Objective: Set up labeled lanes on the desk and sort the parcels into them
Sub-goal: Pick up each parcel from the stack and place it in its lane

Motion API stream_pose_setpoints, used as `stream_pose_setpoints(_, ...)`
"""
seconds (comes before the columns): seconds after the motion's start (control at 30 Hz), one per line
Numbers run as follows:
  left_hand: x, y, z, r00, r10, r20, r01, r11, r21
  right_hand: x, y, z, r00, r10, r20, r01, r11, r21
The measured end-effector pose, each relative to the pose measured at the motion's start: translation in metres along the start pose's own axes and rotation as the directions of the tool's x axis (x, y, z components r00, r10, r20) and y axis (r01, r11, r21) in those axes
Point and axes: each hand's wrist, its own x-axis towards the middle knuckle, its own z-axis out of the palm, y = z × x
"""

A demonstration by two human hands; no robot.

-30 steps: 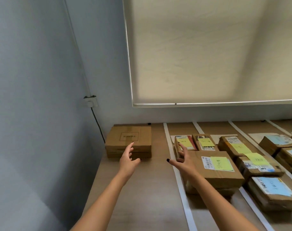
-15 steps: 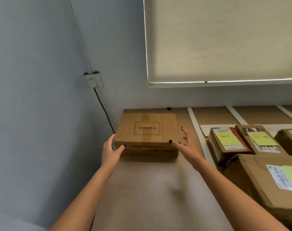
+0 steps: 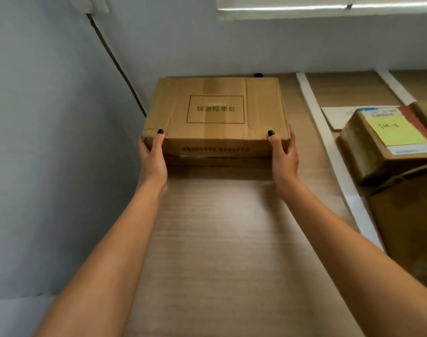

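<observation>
Head cam: flat box (image 3: 216, 113) sits mid-frame, long axis left-right; left hand (image 3: 152, 158) and right hand (image 3: 284, 158) grip its near corners, thumbs on top.

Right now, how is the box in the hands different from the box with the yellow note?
The flat box has a printed black frame on top; the smaller box has a yellow sticky note. Both hands grip the flat box; nobody touches the smaller box. White tape lies between them. Both are brown cardboard.
</observation>
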Motion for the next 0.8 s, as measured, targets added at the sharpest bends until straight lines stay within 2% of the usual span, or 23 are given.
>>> stream_pose_setpoints(0.1, 0.001, 0.005, -0.002, 1.000, -0.019, -0.007, 0.019, 1.000, 0.000, 0.000, -0.004, -0.003, 1.000, 0.018, 0.008, -0.018, 1.000, 0.008)
stream_pose_setpoints(0.27, -0.002, 0.015, -0.017, 0.995, -0.083, 0.060, 0.080, 0.996, 0.046, -0.017, -0.018, -0.009, 0.992, 0.109, 0.060, -0.108, 0.994, -0.012)
stream_pose_setpoints(0.43, -0.033, 0.052, -0.035, 0.990, -0.043, 0.131, 0.025, 0.990, 0.136, -0.058, -0.044, -0.036, 0.985, 0.159, 0.072, -0.159, 0.987, 0.002)
stream_pose_setpoints(0.53, -0.067, 0.084, -0.051, 0.979, -0.020, 0.200, -0.004, 0.993, 0.120, -0.083, -0.078, -0.064, 0.988, 0.127, 0.091, -0.128, 0.992, 0.003)
stream_pose_setpoints(0.8, -0.180, 0.191, -0.077, 0.960, 0.103, 0.260, -0.119, 0.992, 0.046, -0.165, -0.201, -0.136, 0.997, 0.021, 0.074, -0.021, 1.000, -0.004)
